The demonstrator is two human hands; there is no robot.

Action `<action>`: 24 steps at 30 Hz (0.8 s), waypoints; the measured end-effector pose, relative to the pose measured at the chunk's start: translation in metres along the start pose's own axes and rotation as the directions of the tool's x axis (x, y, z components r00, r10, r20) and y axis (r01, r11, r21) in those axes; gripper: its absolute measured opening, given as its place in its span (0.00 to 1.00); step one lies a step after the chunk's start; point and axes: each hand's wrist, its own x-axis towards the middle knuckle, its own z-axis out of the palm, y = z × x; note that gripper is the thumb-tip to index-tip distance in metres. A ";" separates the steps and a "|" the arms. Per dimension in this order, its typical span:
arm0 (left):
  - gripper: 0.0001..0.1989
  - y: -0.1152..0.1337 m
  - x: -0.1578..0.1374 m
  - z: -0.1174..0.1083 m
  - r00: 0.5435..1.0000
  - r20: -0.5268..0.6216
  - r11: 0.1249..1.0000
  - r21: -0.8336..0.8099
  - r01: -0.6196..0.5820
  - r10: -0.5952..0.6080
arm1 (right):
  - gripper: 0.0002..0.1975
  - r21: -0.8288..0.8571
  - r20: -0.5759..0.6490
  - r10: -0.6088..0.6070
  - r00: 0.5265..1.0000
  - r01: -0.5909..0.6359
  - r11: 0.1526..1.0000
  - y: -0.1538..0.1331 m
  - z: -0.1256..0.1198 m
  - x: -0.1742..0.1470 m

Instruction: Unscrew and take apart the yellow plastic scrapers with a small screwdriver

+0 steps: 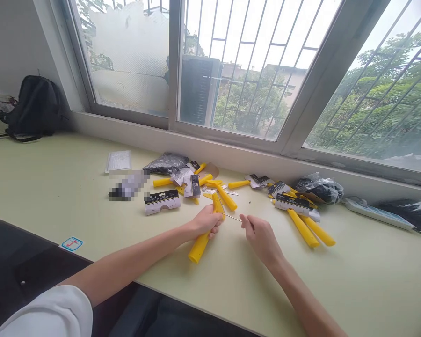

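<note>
My left hand (206, 221) is wrapped round a yellow plastic handle (198, 249), whose wide lower end points toward me. In my closed right hand (257, 234) is a screwdriver (233, 217); its thin metal shaft reaches left to the upper part of the handle, and its grip is hidden by my fingers. Whether the tip sits in a screw is too small to tell. Just beyond my left hand lies another yellow handle (228, 199). A black-and-white card label (162, 202) with a curved cutout lies to the left.
More yellow handles (303, 228) with card labels (292, 204) lie at right. Along the windowsill are black plastic-wrapped packages (166, 163), a clear tray (118, 161) and a long flat box (379, 213). A black backpack (37, 105) stands far left. The table's front edge (182, 304) runs close below my arms.
</note>
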 end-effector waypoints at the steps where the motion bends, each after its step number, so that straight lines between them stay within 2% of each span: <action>1: 0.13 -0.001 0.001 0.000 1.000 0.001 1.000 -0.001 -0.002 0.002 | 0.28 0.007 -0.005 -0.019 1.000 0.019 1.000 0.000 0.000 0.000; 5: 0.13 -0.003 0.002 -0.001 1.000 0.001 1.000 -0.004 -0.006 0.006 | 0.25 0.044 -0.032 -0.073 0.997 0.075 0.996 -0.002 0.001 0.002; 11: 0.14 -0.002 0.000 0.000 1.000 0.016 1.000 0.007 -0.014 0.014 | 0.27 0.032 -0.054 -0.020 0.998 0.022 0.999 0.001 0.003 0.001; 18: 0.15 -0.002 0.001 0.000 1.000 0.009 1.000 0.001 -0.009 0.009 | 0.26 0.052 -0.081 -0.098 0.992 0.102 0.993 -0.004 0.001 0.002; 21: 0.14 -0.001 0.002 0.000 1.000 0.003 1.000 -0.004 -0.002 0.002 | 0.26 0.039 -0.105 -0.049 0.993 0.053 0.998 -0.005 0.004 0.001; 24: 0.14 -0.002 0.003 0.000 1.000 0.000 1.000 -0.002 0.004 -0.004 | 0.28 0.007 -0.076 0.039 0.996 -0.039 0.999 -0.004 0.007 -0.002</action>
